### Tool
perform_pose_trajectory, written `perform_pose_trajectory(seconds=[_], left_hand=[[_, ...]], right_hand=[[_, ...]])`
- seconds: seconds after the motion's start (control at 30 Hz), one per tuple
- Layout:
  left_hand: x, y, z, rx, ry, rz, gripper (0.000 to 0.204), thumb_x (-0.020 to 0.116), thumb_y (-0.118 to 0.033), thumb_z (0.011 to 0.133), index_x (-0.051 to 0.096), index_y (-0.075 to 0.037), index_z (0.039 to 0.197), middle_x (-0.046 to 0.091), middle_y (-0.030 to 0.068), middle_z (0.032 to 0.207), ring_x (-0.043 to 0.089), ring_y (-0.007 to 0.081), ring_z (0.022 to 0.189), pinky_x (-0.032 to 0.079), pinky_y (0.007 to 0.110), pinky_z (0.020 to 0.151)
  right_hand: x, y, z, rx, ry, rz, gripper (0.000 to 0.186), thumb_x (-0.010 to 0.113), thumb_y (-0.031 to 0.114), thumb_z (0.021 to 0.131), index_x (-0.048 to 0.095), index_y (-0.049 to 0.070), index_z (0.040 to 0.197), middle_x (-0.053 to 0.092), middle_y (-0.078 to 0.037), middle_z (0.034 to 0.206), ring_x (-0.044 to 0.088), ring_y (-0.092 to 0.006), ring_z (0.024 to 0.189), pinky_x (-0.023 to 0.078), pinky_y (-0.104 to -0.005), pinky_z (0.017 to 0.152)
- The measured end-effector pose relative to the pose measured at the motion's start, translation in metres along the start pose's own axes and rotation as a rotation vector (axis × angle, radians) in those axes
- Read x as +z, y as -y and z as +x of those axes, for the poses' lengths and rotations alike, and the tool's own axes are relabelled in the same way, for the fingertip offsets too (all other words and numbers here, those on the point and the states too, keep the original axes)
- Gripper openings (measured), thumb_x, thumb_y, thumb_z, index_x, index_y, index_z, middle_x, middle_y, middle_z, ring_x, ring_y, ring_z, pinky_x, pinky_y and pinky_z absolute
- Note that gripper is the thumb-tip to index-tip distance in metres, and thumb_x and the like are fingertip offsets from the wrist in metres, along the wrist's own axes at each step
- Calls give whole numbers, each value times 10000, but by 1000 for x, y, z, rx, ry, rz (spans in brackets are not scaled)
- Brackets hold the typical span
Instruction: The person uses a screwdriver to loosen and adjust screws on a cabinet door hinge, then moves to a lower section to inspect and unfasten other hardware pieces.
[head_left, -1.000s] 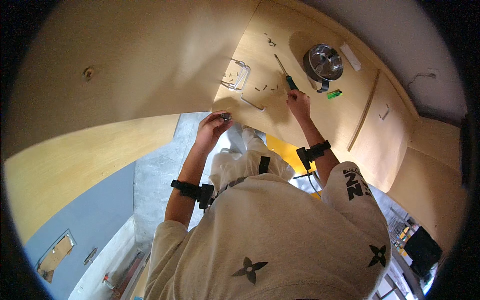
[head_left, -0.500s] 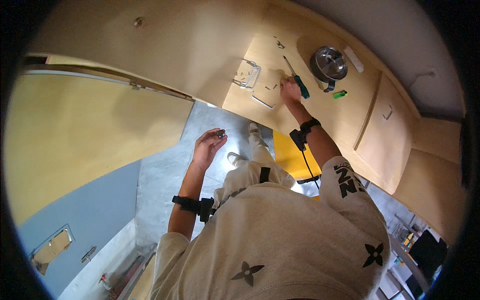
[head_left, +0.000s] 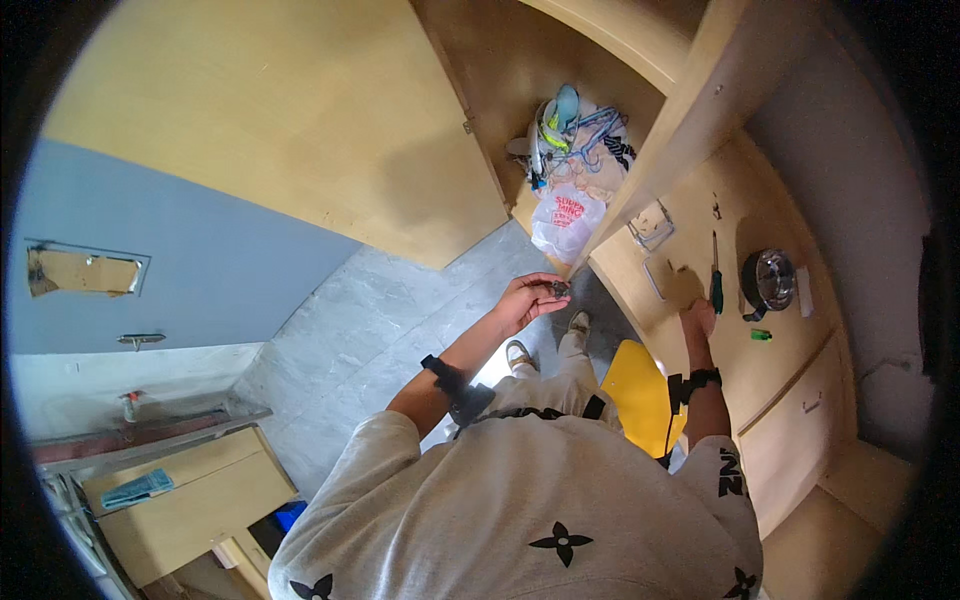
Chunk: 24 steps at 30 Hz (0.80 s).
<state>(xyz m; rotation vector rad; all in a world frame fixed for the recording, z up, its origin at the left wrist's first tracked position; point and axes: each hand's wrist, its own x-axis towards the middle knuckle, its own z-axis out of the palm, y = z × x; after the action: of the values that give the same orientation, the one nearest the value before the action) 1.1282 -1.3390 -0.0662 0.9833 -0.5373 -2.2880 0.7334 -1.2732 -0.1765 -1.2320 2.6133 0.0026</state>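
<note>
My left hand (head_left: 528,304) is raised in front of me over the floor. Its fingertips pinch a small dark metal fitting (head_left: 560,289). On the light wooden surface to the right, my right hand (head_left: 698,318) has its fingers drawn together; whatever they hold, if anything, is hidden. Just beyond it lies a screwdriver (head_left: 716,285) with a green handle, its shaft pointing away. Left of that hand a bent metal rod handle (head_left: 652,280) lies at the near edge, and more metal handles (head_left: 652,235) lie farther back.
A metal cup (head_left: 770,281) and a green lighter (head_left: 761,334) stand right of the screwdriver. Ahead, an open cabinet holds hangers (head_left: 600,135) and a white plastic bag (head_left: 566,222). A wooden door (head_left: 300,130) spreads to the left. A yellow seat (head_left: 640,395) is near my legs.
My view has swung left, bringing the open cabinet into sight. My right hand has drawn back toward me from beside the screwdriver. The left hand keeps its hold on the fitting.
</note>
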Motion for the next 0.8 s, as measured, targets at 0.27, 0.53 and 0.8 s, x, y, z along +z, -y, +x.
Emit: perform_pose_trajectory(seconds=[0.27, 0.53, 0.8], left_hand=[[-41, 0, -34, 98, 37, -34, 295, 435, 59, 849, 483, 84, 1139, 560, 173, 1118, 605, 280, 983, 514, 338, 895], [-88, 13, -80, 221, -44, -198, 292, 432, 76, 840, 482, 94, 1127, 567, 182, 1094, 612, 273, 969, 525, 325, 879], [-107, 16, -69, 186, -25, -120, 291, 431, 80, 827, 509, 87, 1107, 565, 176, 1098, 607, 264, 977, 518, 311, 884]], right_hand=[[3, -5, -28, -25, -9, -74, 250, 615, 227, 786, 646, 18, 920, 636, -176, 1013, 610, -337, 929, 505, -410, 803], [41, -61, -14, 9, -43, 121, 225, 477, 103, 844, 663, 17, 938, 666, -132, 851, 621, -266, 699, 507, -379, 629], [37, -81, -30, 71, 285, 988, 157, 585, 23, 822, 572, 10, 666, 510, -42, 580, 435, -105, 492, 334, -272, 420]])
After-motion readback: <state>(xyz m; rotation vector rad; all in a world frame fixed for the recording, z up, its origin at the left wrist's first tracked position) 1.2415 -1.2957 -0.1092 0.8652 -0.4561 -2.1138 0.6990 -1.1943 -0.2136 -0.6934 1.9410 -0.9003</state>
